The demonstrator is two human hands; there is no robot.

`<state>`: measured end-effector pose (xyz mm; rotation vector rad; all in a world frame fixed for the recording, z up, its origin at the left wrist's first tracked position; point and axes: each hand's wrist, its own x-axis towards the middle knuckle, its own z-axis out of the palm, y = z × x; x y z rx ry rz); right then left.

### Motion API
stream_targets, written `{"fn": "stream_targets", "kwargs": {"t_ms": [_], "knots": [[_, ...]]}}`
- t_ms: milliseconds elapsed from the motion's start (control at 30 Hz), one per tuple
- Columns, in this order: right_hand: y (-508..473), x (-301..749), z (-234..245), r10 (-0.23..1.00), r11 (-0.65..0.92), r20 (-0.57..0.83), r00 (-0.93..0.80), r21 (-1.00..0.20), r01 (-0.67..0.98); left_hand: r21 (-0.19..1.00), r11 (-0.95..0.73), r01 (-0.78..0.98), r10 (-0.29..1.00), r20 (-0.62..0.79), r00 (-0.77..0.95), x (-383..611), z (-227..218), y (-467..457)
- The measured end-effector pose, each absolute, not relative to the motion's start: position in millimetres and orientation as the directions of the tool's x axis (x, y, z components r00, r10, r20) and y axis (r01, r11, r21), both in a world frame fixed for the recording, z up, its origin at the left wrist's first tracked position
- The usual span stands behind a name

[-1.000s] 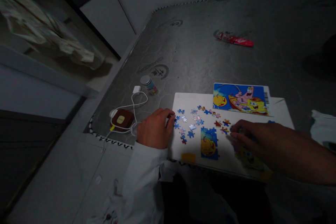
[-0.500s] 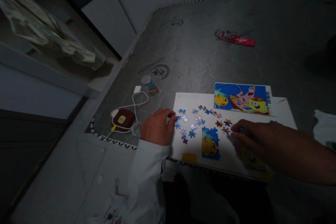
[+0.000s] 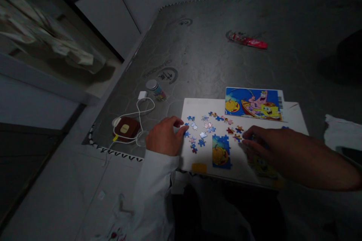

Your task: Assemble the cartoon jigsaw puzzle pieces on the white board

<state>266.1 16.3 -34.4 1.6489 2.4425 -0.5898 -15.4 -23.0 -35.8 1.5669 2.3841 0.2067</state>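
Observation:
A white board (image 3: 249, 169) lies on a dark grey mat and carries several loose puzzle pieces (image 3: 202, 134), mostly blue. A joined patch with an orange shape (image 3: 221, 151) sits near the board's front. The reference picture (image 3: 254, 103), a blue cartoon card, rests at the board's far edge. My left hand (image 3: 164, 136), in a white sleeve, is curled at the board's left edge, thumb and forefinger pinched on a blue piece. My right hand (image 3: 264, 145), arm bare, lies flat over pieces on the right half, partly hiding a yellow joined patch (image 3: 261, 166).
Left of the board are a dark red power bank (image 3: 124, 128) with a white cable and plug (image 3: 141, 95), and a small capped jar (image 3: 156, 89). A red wrapper (image 3: 249, 40) lies far back. White cloth (image 3: 339, 135) sits at the right. The mat's left edge drops to pale bedding.
Both hands stay almost where they were on the board. The whole view has shifted slightly, so everything sits a little further left in the picture.

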Motion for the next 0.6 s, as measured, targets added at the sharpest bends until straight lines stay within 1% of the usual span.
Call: {"fn": "stream_targets", "kwargs": {"t_ms": [100,167,400,600], "knots": [[16.3,260.4,-30.9,0.849,0.339,-0.363,-0.384,-0.183,0.923,0.288,0.401,0.870,0.916,-0.147,-0.374,-18.2,-38.0,-22.6],[17.2,258.1,-28.0,0.852,0.332,-0.370,-0.371,-0.167,0.928,0.297,0.388,0.873,0.922,-0.141,-0.362,-20.2,-39.4,-22.6],[20.7,262.9,-21.7,0.825,0.275,-0.453,-0.337,-0.200,0.941,0.295,0.402,0.867,0.916,-0.133,-0.379,-22.8,-42.5,-22.1],[19.2,259.6,-19.7,0.838,0.262,-0.438,-0.326,-0.200,0.944,0.317,0.342,0.884,0.939,-0.099,-0.328,-24.9,-47.2,-22.0]]}}
